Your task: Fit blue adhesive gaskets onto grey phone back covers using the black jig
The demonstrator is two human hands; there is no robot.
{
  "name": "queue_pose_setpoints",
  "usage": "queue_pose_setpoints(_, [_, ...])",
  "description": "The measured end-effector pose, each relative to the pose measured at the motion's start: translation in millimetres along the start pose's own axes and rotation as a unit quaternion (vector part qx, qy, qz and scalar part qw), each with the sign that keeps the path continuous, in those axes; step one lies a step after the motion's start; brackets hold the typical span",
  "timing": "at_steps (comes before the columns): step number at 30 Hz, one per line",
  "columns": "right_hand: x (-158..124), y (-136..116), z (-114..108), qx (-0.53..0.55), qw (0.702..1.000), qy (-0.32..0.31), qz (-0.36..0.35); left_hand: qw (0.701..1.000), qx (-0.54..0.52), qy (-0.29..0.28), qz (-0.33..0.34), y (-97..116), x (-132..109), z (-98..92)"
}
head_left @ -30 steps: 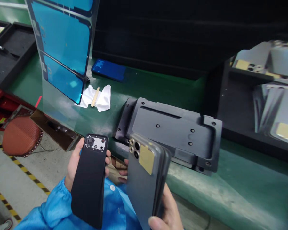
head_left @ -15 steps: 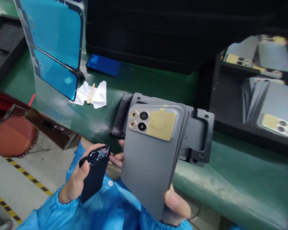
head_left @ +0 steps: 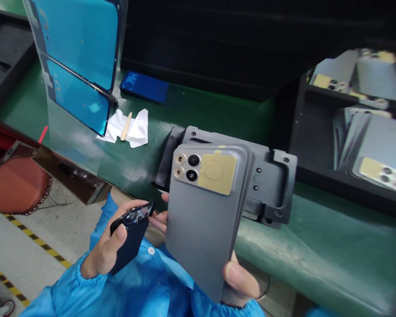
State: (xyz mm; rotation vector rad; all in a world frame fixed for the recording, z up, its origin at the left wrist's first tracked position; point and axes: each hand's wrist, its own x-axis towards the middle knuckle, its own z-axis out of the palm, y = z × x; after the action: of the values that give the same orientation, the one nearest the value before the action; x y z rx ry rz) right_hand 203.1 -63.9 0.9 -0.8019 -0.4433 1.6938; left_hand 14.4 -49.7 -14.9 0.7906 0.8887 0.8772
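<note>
My left hand (head_left: 108,244) is closed around a black phone back cover (head_left: 128,242), thumb on its face, with the camera openings at its upper end. My right hand (head_left: 239,281) grips a grey phone back cover (head_left: 198,229) from the side and behind. This cover has camera rings at its top left and a yellow film patch beside them. A doubled edge shows along its right side; whether more covers lie under it I cannot tell. Fingertips of the right hand show past its left edge, close to the black cover. Behind the grey cover a dark grey fixture (head_left: 273,189) lies on the bench.
On the green bench (head_left: 333,237) a white paper with a wooden stick (head_left: 126,127) lies near a blue panel (head_left: 145,88). A clear sheet with blue film pieces (head_left: 79,92) stands at left. At right, a black tray (head_left: 312,132) holds several grey covers. A red stool (head_left: 20,185) stands below.
The black cover has tilted, so its face shows more narrowly. The grey cover has shifted slightly left, showing more of the fixture. Both hands keep their hold.
</note>
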Motion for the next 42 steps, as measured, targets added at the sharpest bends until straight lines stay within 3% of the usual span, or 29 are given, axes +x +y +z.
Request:
queue_pose_setpoints(5, [4, 3, 2, 0.010, 1.000, 0.014, 0.011, 1.000, 0.005, 0.023, -0.006, 0, -1, -2.2])
queue_pose_setpoints(14, [8, 5, 1, -0.009, 0.999, -0.013, 0.028, 0.997, -0.048, 0.050, -0.033, 2, 0, -2.1])
queue_pose_setpoints(29, [12, 5, 3, 0.051, 0.999, 0.008, 0.015, 0.996, 0.072, 0.029, 0.036, 0, 3, -3.6])
queue_pose_setpoints(42, [16, 12, -4, 0.098, 0.995, -0.014, -0.029, 0.998, -0.015, 0.026, 0.047, -11, 6, -0.2])
